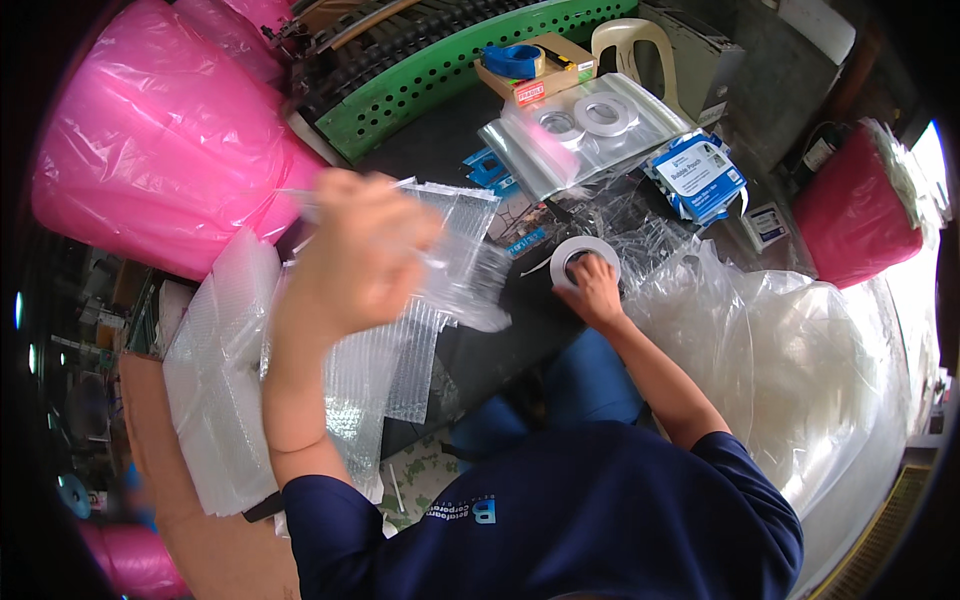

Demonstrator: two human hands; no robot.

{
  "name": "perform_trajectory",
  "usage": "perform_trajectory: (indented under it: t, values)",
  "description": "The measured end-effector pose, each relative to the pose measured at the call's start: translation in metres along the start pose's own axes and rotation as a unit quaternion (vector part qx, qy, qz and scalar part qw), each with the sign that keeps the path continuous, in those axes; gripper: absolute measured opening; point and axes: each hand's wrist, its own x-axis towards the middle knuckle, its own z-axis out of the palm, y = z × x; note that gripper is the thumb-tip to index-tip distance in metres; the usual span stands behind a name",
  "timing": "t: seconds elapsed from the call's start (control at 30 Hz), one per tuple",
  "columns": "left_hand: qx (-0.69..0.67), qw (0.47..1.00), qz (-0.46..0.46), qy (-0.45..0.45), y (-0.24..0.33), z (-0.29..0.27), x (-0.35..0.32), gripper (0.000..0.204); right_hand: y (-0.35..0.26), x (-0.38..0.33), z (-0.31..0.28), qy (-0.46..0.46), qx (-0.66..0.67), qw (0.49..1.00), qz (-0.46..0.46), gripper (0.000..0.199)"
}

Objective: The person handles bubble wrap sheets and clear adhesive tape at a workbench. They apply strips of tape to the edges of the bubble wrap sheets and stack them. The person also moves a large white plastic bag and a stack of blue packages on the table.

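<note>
While the right hand [592, 290] grips the mid-frame tape [562, 258] (left hand [365, 255] too blurry to tell), that loose tail [537, 267] could snag bubble wrap [408, 370].

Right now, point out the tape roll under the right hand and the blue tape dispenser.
Tape roll [584, 243]: head view, on its white upper rim.
Blue tape dispenser [513, 63]: head view, on its blue body.
</note>
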Motion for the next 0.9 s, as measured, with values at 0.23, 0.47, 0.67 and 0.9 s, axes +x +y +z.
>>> perform_trajectory:
  t: [0.23,0.47,0.67,0.9]
  values:
    - [-0.155,0.961,-0.004,-0.231,0.015,0.207,-0.010,0.011,0.050,0.028,0.008,0.026,-0.081,0.995,0.051,0.042]
    - [0.002,0.996,-0.048,0.072,0.074,0.318,-0.010,0.044,0.038,0.021,-0.050,0.233,0.103,0.944,0.212,0.032]
    - [0.014,0.931,-0.363,-0.019,0.113,0.350,-0.059,0.053,0.036,-0.030,-0.112,0.353,0.132,0.900,0.217,0.033]
    - [-0.641,0.526,-0.547,0.115,0.095,0.309,-0.003,0.040,-0.006,-0.080,-0.138,0.246,0.172,0.936,0.184,0.031]
